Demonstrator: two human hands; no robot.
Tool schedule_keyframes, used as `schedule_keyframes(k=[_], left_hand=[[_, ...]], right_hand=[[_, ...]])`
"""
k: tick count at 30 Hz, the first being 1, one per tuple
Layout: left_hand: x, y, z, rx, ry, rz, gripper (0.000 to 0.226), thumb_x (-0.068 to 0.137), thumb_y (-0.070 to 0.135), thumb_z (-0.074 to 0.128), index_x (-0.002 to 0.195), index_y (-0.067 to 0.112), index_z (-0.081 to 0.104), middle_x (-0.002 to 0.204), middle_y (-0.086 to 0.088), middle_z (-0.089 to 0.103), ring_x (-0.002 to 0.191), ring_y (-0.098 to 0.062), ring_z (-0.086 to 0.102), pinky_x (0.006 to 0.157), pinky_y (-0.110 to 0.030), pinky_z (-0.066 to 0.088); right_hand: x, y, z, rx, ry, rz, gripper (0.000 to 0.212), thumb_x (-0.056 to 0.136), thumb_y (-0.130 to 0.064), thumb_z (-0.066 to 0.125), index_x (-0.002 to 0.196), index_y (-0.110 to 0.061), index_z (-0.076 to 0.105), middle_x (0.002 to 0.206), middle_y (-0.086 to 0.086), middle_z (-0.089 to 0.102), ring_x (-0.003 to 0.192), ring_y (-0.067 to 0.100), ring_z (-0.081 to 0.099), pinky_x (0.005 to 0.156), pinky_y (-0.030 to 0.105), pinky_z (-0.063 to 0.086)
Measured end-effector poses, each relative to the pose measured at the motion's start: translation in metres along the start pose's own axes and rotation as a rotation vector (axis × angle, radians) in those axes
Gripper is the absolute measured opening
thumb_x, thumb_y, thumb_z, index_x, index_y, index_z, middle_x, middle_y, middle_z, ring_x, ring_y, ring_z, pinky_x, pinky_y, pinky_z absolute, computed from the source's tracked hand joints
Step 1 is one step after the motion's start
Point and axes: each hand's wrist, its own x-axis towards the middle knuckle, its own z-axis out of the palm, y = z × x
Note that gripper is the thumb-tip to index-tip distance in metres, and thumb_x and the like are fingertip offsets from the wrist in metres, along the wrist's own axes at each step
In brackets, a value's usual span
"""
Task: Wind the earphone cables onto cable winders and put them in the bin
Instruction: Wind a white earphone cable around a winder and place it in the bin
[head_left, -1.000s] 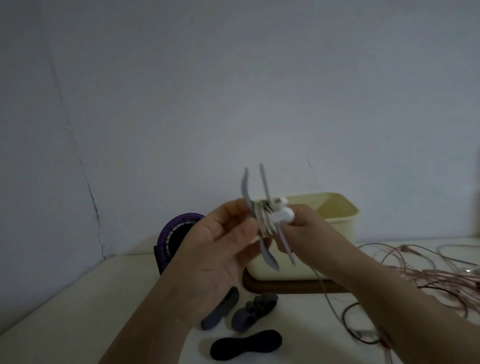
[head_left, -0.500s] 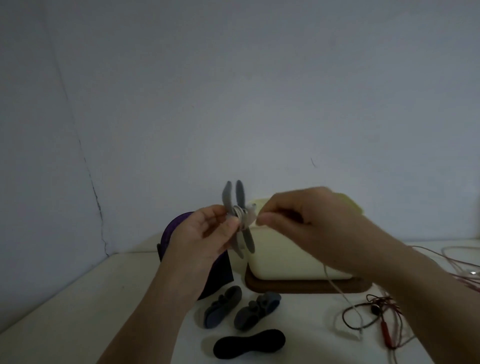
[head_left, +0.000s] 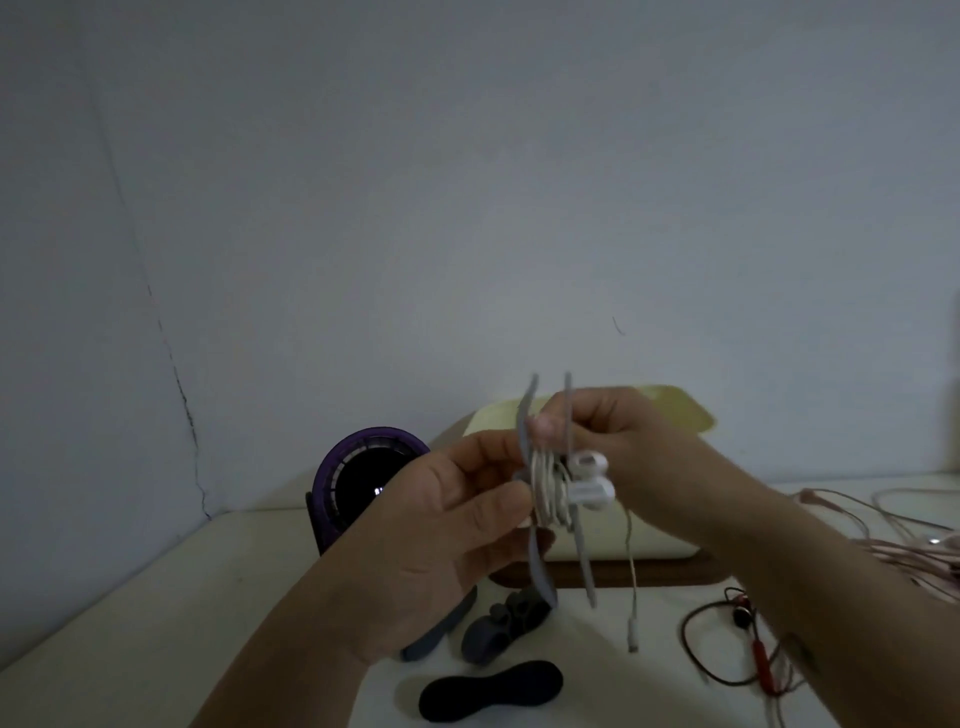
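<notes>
Earphone cable (head_left: 546, 488) is nearly all coiled on the grey winder (head_left: 540, 569) we hold up before the bin (head_left: 680, 410): left hand (head_left: 436, 545) pinches its middle, right hand (head_left: 639, 447) has moved from feeding cable to pinching its top, only the plug tail (head_left: 631, 597) left hanging.

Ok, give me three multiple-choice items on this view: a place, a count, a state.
1. Where is the black winder? A. on the table, nearest the camera; B. on a shelf; C. on the wall.
2. How many spare winders lie on the table? A. one; B. three; C. six.
3. The white earphone cable is: A. lying loose; B. mostly wound on the grey winder, plug end dangling; C. cut in two.
1 A: it lies lowest in frame. 2 B: black, grey, and a dark one partly behind the left hand. 3 B: coils sit between the flaps.
</notes>
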Motion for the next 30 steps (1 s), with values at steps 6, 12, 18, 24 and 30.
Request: schedule_keyframes(k=[6,12,18,24,30], left_hand=[[0.011,0.001,-0.011,-0.23,0.251,0.234,0.067,0.039,0.023,0.098,0.099,0.004,0.076,0.105,-0.014,0.072,0.086,-0.019,0.072,0.074,-0.029,0.06],[0.012,0.0,-0.022,-0.199,0.509,0.312,0.032,0.073,0.018,0.067,0.103,0.006,0.07,0.098,-0.008,0.073,0.083,-0.012,0.069,0.068,-0.022,0.057],[0.01,-0.006,-0.027,0.23,0.602,0.195,0.016,0.087,0.007,0.057,0.1,0.008,0.066,0.095,-0.005,0.074,0.085,-0.014,0.07,0.07,-0.022,0.057],[0.003,-0.006,-0.018,0.363,0.275,-0.046,0.031,0.072,0.014,0.067,0.102,0.009,0.064,0.09,-0.003,0.073,0.084,-0.017,0.068,0.076,-0.03,0.058],[0.001,-0.003,-0.008,0.221,0.102,-0.099,0.054,0.066,0.013,0.075,0.116,0.001,0.057,0.103,-0.012,0.069,0.092,-0.025,0.065,0.083,-0.036,0.056]], right_hand=[[0.003,0.014,0.017,-0.197,0.068,0.11,0.036,0.094,-0.034,0.052,0.081,-0.003,0.066,0.055,0.0,0.035,0.046,0.008,0.026,0.047,0.022,0.024],[-0.004,-0.01,0.021,-0.493,-0.086,0.055,0.028,0.097,-0.027,0.05,0.092,-0.009,0.072,0.041,-0.02,0.044,0.043,-0.001,0.043,0.047,0.01,0.032],[-0.008,-0.035,0.007,-0.633,0.004,-0.055,0.021,0.09,-0.037,0.053,0.078,-0.027,0.067,0.05,-0.02,0.051,0.044,0.002,0.042,0.046,0.013,0.034],[-0.008,-0.04,-0.016,-0.588,0.186,-0.129,0.03,0.08,-0.049,0.054,0.073,-0.024,0.067,0.043,-0.01,0.043,0.039,0.005,0.036,0.042,0.014,0.029],[-0.004,-0.022,-0.019,-0.277,0.215,-0.039,0.034,0.069,-0.055,0.057,0.065,-0.023,0.066,0.049,-0.008,0.038,0.048,0.011,0.031,0.047,0.019,0.028]])
